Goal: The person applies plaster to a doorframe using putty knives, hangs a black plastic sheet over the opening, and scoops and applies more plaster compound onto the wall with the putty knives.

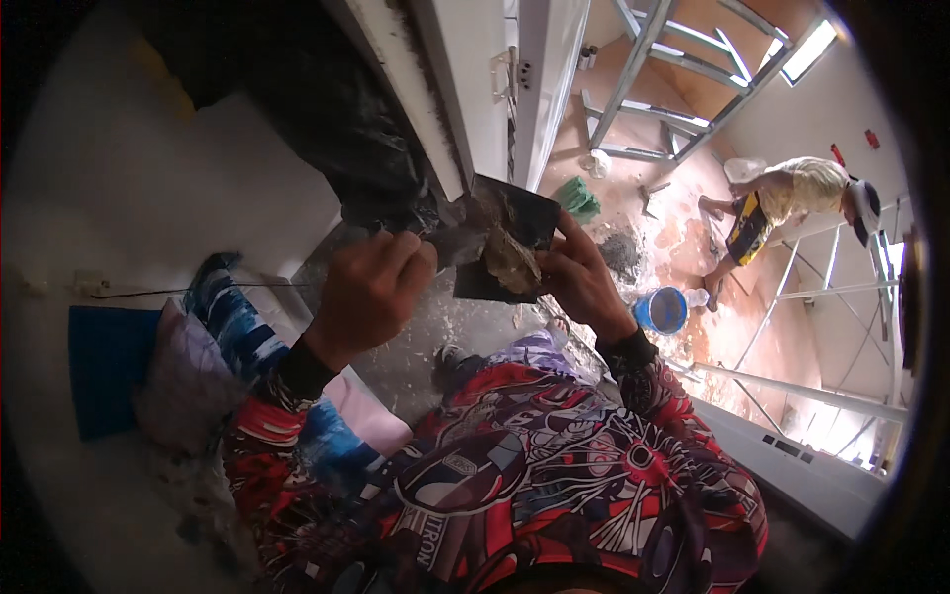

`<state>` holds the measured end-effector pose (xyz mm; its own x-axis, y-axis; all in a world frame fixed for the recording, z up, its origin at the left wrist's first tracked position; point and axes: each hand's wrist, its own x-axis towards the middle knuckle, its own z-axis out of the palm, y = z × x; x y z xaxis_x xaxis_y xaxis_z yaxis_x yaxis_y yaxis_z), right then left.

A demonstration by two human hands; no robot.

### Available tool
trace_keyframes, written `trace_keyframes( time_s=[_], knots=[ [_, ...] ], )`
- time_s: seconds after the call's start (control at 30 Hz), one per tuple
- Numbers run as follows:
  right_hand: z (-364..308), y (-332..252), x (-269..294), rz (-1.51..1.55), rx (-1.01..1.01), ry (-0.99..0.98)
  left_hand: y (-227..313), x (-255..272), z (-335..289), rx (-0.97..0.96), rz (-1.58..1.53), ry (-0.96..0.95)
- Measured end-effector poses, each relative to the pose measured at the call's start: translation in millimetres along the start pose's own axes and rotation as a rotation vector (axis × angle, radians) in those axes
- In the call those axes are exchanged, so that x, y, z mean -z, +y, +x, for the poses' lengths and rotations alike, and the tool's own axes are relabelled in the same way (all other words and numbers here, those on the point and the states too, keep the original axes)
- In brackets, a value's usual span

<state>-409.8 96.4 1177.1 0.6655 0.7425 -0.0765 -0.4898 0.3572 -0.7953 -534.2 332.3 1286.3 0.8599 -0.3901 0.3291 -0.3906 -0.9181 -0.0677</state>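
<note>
My left hand (371, 292) is closed round the handle of a small trowel (457, 245). Its blurred grey blade reaches right, to the edge of a dark square board (532, 212). A lump of brownish-grey mortar (512, 262) lies on that board, with more smeared toward the upper corner. Gripping the board's right side is my right hand (586, 272), thumb on top and the other fingers mostly hidden beneath. Just beyond the board stands the lower end of a white door frame (435, 109), its edge rough and dark.
Black plastic sheeting (341, 129) lies left of the frame. At right, another person (792, 198) bends near a blue bucket (661, 311) and a mortar heap (621, 253). Metal scaffolding (643, 69) stands beyond. Patterned fabric (237, 322) and a blue panel (111, 371) are at left.
</note>
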Motion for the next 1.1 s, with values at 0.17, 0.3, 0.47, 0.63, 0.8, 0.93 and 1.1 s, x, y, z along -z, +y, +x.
trace_keyframes(
  time_s=[0.17, 0.3, 0.47, 0.63, 0.8, 0.93, 1.1],
  knots=[
    [-12.8, -11.2, 5.5, -0.256, 0.037, -0.033, -1.7, 6.1, 2.6, -0.170, 0.200, 0.142],
    [-18.0, 17.7, 18.6, 0.042, 0.046, 0.008, -9.6, 13.0, 20.3, -0.249, 0.319, 0.260],
    [-38.8, 14.5, -16.0, -0.339, 0.227, -0.032, -17.3, 80.4, 28.0, -0.229, 0.320, 0.466],
    [-37.3, 23.2, -10.7, -0.020, 0.226, -0.014, -57.0, 137.5, 77.7, -0.180, 0.088, 0.770],
    [-31.0, 14.9, -3.9, -0.546, 0.354, 0.061, -86.0, 184.7, 124.5, 0.017, -0.223, 0.885],
    [-22.0, 21.2, 22.9, 0.208, 0.139, 0.027, -112.6, 218.9, 165.2, 0.012, -0.411, 0.966],
    [-16.7, 25.8, 40.9, 0.300, 0.190, -0.030, -131.4, 252.0, 196.8, 0.009, -0.469, 0.969]
  ],
)
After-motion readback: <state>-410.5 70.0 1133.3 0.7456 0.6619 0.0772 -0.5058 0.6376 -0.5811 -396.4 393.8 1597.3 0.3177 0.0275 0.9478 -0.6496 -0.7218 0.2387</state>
